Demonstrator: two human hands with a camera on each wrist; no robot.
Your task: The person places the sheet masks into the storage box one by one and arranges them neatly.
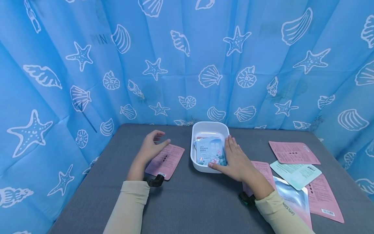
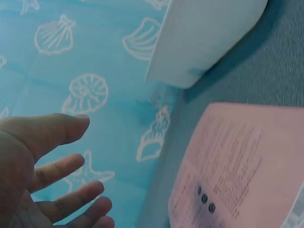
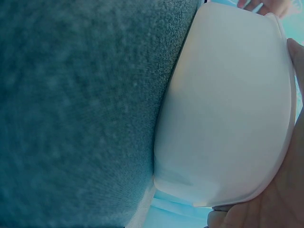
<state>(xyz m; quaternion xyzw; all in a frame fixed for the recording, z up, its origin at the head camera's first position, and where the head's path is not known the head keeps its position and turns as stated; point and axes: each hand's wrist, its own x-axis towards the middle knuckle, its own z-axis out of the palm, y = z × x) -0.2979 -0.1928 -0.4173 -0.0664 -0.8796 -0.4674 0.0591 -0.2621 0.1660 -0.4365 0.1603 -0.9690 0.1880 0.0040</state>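
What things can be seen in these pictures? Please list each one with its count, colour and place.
tray: one, white, at the middle of the table near the curtain.
blue packet: one on top, light blue, inside the tray; a pink edge shows beneath it, count below cannot be told.
left pink packet: one, pink, flat on the table left of the tray.
right-side packets: about six, four pink, one pale green, one silver, spread and overlapping at the right.
table: one, grey.
curtain: one, blue with white shells and starfish, behind and at both sides.
left hand: open, hovering above the left pink packet.
right hand: fingers straight, resting on the blue packet and the tray's right rim.
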